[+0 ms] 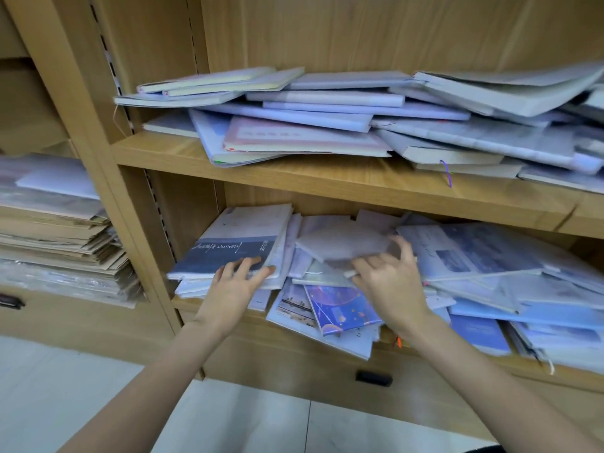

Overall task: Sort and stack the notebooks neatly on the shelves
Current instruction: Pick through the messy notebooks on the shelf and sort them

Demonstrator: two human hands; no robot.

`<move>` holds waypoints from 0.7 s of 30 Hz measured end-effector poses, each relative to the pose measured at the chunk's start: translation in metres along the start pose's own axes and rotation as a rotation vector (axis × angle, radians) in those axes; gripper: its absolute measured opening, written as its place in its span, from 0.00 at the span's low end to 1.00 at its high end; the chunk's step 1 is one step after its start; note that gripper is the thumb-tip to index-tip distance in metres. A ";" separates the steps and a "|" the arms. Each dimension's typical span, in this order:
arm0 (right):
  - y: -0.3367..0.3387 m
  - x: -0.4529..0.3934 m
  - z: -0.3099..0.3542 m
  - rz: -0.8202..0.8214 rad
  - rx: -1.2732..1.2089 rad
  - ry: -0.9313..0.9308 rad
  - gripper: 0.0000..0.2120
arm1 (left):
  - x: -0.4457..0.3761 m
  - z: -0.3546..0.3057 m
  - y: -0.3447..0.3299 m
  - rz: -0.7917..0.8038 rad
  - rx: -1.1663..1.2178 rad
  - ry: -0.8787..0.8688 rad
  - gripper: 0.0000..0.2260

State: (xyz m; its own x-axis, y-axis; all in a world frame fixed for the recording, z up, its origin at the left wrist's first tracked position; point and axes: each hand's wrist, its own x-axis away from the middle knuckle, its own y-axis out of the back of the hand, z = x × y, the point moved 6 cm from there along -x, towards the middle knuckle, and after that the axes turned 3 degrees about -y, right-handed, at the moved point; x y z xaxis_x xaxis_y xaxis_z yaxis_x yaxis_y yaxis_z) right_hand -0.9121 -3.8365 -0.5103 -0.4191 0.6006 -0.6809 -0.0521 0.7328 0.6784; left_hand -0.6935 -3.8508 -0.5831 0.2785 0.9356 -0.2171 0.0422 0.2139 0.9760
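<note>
Two wooden shelves hold loose piles of notebooks. On the lower shelf (228, 317) my left hand (233, 286) rests with spread fingers on the near edge of a dark blue and white notebook (228, 246) that tops a small stack at the left. My right hand (389, 277) hovers over the middle heap, fingers loosely curled by a pale grey notebook (340, 240); whether it holds that one is unclear through blur. A purple starry notebook (340, 305) lies just below, overhanging the shelf edge. The upper shelf (327, 176) carries a disordered heap of pale notebooks (327, 112).
A neighbouring bay at the left holds stacked brown envelopes and wrapped paper (58, 243). Below the lower shelf sits a wooden drawer front with a black handle (373, 377). White floor tiles (65, 387) lie underneath. Blue notebooks (490, 256) spread to the right.
</note>
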 end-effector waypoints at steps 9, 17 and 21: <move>-0.028 0.040 -0.020 0.422 -0.098 -0.030 0.37 | 0.002 -0.021 0.008 0.261 0.293 0.195 0.26; 0.131 0.007 -0.013 -0.146 -0.384 0.008 0.09 | 0.039 -0.056 0.107 -0.266 0.520 -0.102 0.26; 0.208 -0.024 -0.043 -0.326 -0.495 -0.125 0.09 | 0.046 -0.054 0.188 -0.623 0.541 -0.146 0.17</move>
State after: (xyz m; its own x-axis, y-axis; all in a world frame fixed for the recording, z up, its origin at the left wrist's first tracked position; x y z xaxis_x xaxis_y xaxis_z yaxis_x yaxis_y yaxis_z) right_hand -0.9524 -3.7124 -0.3414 -0.2019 0.4250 -0.8824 -0.5885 0.6676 0.4561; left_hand -0.7245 -3.7521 -0.4111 0.1714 0.6374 -0.7512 0.6739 0.4803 0.5613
